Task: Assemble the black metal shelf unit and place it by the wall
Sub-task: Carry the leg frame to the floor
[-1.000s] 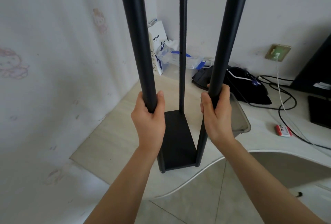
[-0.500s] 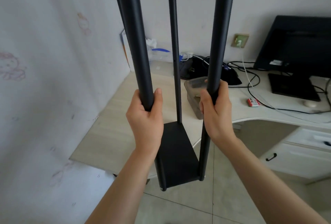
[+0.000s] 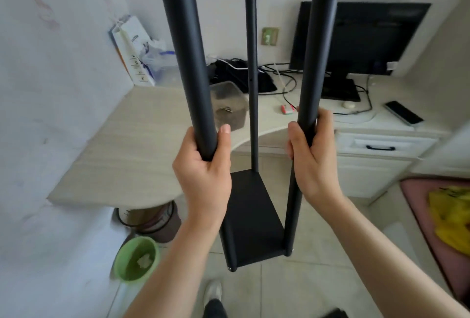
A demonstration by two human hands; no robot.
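Observation:
I hold the black metal shelf unit [image 3: 250, 218] upright in the air over the tiled floor. Its bottom shelf plate is low in the middle of the view, and its black poles run up past the top edge. My left hand [image 3: 203, 167] grips the near left pole [image 3: 183, 50]. My right hand [image 3: 311, 154] grips the near right pole [image 3: 320, 45]. A thinner-looking far pole [image 3: 251, 63] rises between them. The upper part of the unit is out of view.
A curved pale desk [image 3: 132, 154] fills the corner behind the unit, with a clear plastic box [image 3: 230, 106], a monitor [image 3: 363, 37], cables and a paper bag [image 3: 133, 53]. Below stand a green basin [image 3: 136, 259] and a bin [image 3: 155, 218]. A pink surface [image 3: 432, 205] lies right.
The shelf unit has come off the desk and moved back toward me; its base now hangs over the floor. The view has swung right and down. Both hands keep their grip on the poles.

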